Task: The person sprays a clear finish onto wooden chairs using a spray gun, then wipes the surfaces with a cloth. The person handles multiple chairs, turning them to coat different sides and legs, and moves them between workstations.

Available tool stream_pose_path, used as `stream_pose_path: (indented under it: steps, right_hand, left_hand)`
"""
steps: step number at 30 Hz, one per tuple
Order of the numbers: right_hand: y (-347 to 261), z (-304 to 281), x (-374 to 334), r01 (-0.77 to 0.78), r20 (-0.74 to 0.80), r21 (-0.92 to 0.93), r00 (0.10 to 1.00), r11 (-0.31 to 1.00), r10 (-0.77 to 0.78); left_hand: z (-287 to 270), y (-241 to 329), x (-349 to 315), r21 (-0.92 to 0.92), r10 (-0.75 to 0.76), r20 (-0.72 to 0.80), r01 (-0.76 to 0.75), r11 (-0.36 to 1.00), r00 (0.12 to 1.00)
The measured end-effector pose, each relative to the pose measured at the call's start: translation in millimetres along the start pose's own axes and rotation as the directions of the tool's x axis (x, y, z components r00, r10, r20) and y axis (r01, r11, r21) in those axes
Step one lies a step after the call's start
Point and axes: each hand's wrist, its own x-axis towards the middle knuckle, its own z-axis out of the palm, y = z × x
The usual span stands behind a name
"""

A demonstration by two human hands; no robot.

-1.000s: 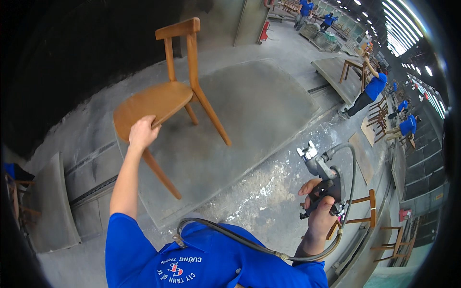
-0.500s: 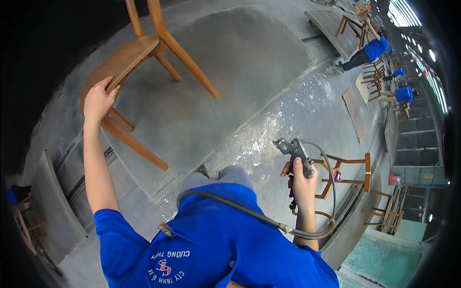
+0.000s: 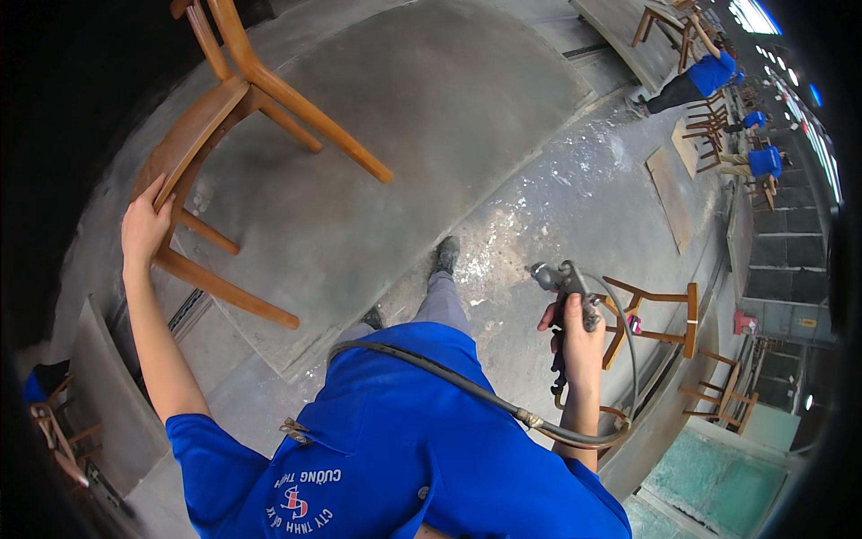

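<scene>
My left hand (image 3: 146, 225) grips the seat edge of a brown wooden chair (image 3: 193, 126) at the upper left, fingers over the rim. The chair's legs reach out over a large grey board (image 3: 404, 117). In my right hand (image 3: 579, 337) is a metal spray gun (image 3: 566, 283), its nozzle toward the upper left and away from the chair. A grey hose (image 3: 431, 382) crosses the front of my blue shirt and loops around my right forearm to the gun.
A wooden chair frame (image 3: 651, 314) and another chair (image 3: 723, 395) stand to the right. Co-workers in blue shirts (image 3: 709, 76) are among chairs at the far right. A grey panel (image 3: 112, 386) leans at the left. Pale stains mark the floor (image 3: 503, 225).
The chair and my left hand have shifted left. My right hand with the spray gun has moved slightly right. One foot now shows stepped forward beside the board.
</scene>
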Motion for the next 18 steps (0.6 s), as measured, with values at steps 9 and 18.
stream_pose_path:
  steps: [9,18]
  right_hand:
    - [-15.0,-49.9,184.6,-0.068,0.211,-0.027,0.975,0.997,0.072]
    - [-4.0,-90.6,304.1,-0.243,0.448,0.309,0.89,0.92,0.084]
  left_hand:
    - [23.8,12.9,36.4,0.164,-0.239,0.062,0.226,0.96,0.969]
    - [27.1,25.1,44.2,0.173,-0.399,0.088,0.381,0.908,0.913]
